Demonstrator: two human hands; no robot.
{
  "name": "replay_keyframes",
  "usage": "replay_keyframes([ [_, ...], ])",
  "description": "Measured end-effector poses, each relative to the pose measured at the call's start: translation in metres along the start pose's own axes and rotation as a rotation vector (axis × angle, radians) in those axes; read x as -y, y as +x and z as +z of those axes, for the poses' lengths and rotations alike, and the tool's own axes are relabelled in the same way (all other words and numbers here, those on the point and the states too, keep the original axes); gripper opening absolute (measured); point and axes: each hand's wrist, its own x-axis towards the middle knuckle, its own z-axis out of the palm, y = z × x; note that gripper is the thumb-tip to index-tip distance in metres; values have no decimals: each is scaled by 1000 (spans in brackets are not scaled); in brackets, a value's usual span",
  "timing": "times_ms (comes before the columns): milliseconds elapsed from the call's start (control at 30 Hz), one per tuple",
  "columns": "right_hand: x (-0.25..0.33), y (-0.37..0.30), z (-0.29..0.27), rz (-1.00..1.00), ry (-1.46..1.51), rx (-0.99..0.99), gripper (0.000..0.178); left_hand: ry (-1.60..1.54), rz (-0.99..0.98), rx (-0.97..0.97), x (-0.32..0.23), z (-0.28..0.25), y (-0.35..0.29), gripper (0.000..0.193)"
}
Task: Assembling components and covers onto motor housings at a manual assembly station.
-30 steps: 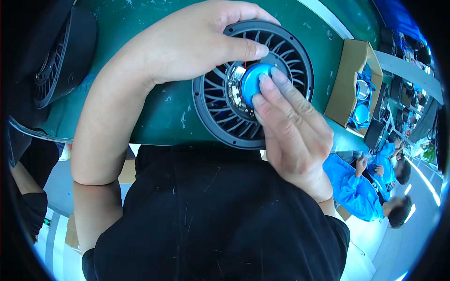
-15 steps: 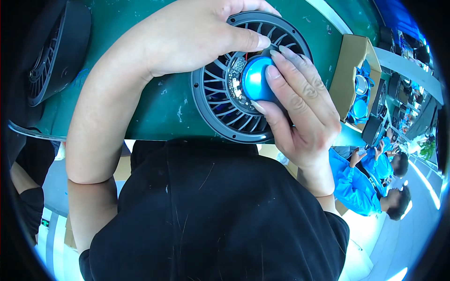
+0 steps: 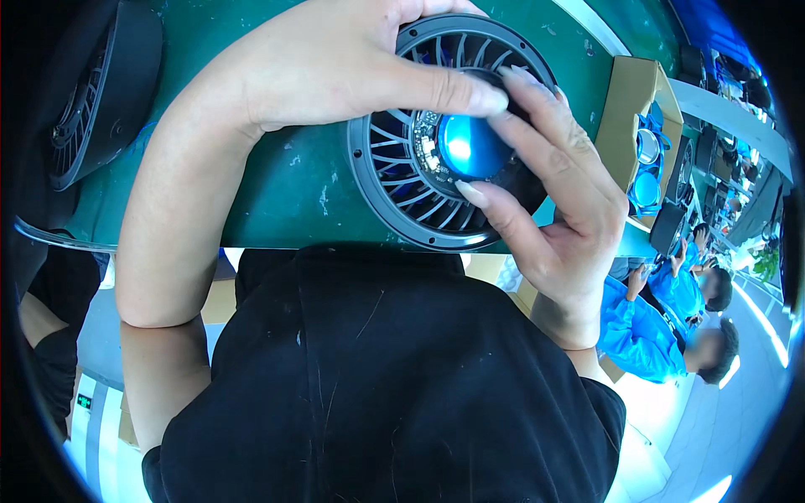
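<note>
A round black housing with radial ribs lies on the green table near its front edge. At its centre sit a glossy blue dome and a strip of circuit board. My left hand reaches across the far left, its thumb pressed at the dome's far edge and its fingers around the housing's far rim, partly hidden. A dark round part encircles the dome's right side. My right hand curves over that part, with thumb and fingertips at opposite sides of it.
A similar black round unit stands tilted at the left on the green table. At the right, an open cardboard box holds several blue round parts. Co-workers in blue sit farther right.
My right hand has shifted slightly right, its fingers lifting and arching apart. My left thumb has moved right and nearer, onto the dome's edge. The housing has shifted slightly.
</note>
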Motion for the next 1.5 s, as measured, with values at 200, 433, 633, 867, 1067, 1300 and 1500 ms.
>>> replay_keyframes([
  [200, -6, -14, 11, -148, -117, -51, 34, 166, 393, 22, 22, -2, -6, 52],
  [433, 5, -10, 8, -196, -289, -84, 30, 53, -713, -82, -39, 4, 15, 50],
  [633, 17, -15, 12, -465, -610, -52, 27, 159, -431, -215, -35, 17, 5, 40],
  [867, 29, -4, 2, -560, -719, 97, 24, 417, -364, -51, -45, 16, 5, 18],
  [1067, 21, -8, 6, -599, -691, 64, 26, 377, -209, 41, -20, 4, 0, 19],
  [1300, 20, 5, -5, -586, -598, 196, 23, 290, -403, 30, -36, 7, 6, 19],
  [1500, -14, 20, 1, -588, -395, -70, 20, 334, 170, 54, 3, -3, -1, 19],
])
